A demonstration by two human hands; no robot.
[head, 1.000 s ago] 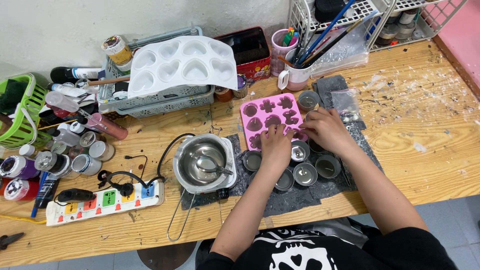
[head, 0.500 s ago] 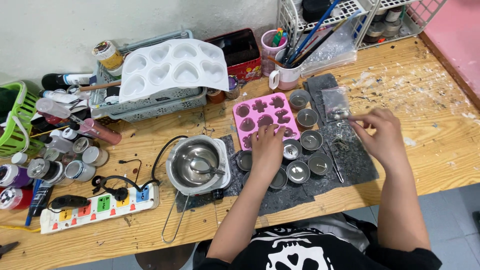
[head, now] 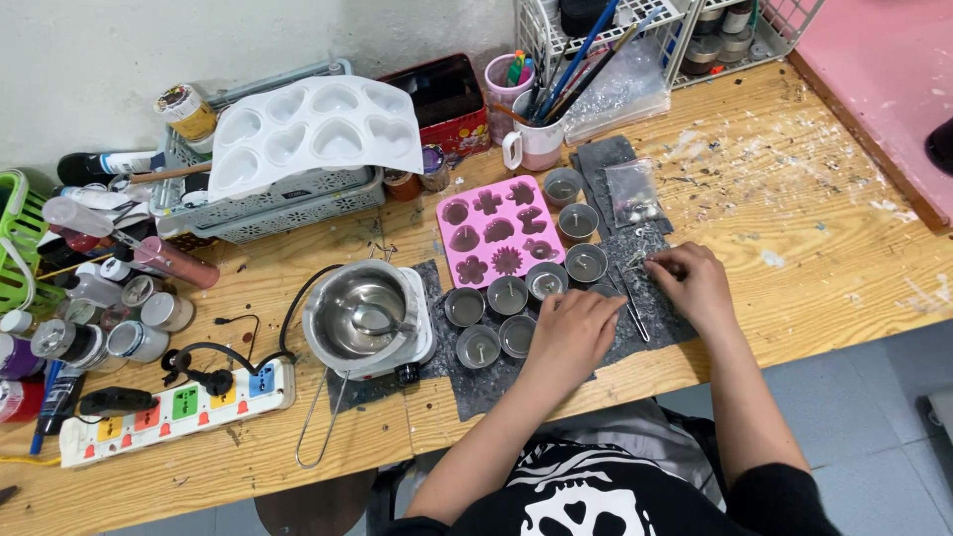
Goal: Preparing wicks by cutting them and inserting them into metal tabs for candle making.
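My left hand point(head: 571, 333) lies palm down on the dark grey mat point(head: 476, 392), its fingertips at the small metal cups point(head: 507, 295) set in rows there. It grips nothing that I can see. My right hand point(head: 692, 283) rests on the mat further right, with thumb and fingers pinched on a small wick piece among several loose ones point(head: 643, 256). Thin metal tweezers point(head: 635, 316) lie between my two hands. A pink silicone mould point(head: 496, 233) with flower and animal shapes sits just behind the cups. A small clear bag point(head: 633, 194) lies beyond my right hand.
A steel melting pot point(head: 365, 318) stands left of the cups, wired to a white power strip point(head: 169, 407). Behind are a white heart mould tray point(head: 318, 129) on a grey basket, a red tin point(head: 442, 94), a mug of brushes point(head: 536, 144) and a wire rack point(head: 635, 20). Paint bottles point(head: 109, 318) crowd the left.
My right hand went out to the small bag and has come back to the mat with its fingers pinched. My left hand slid from the pink mould down to the front cups.
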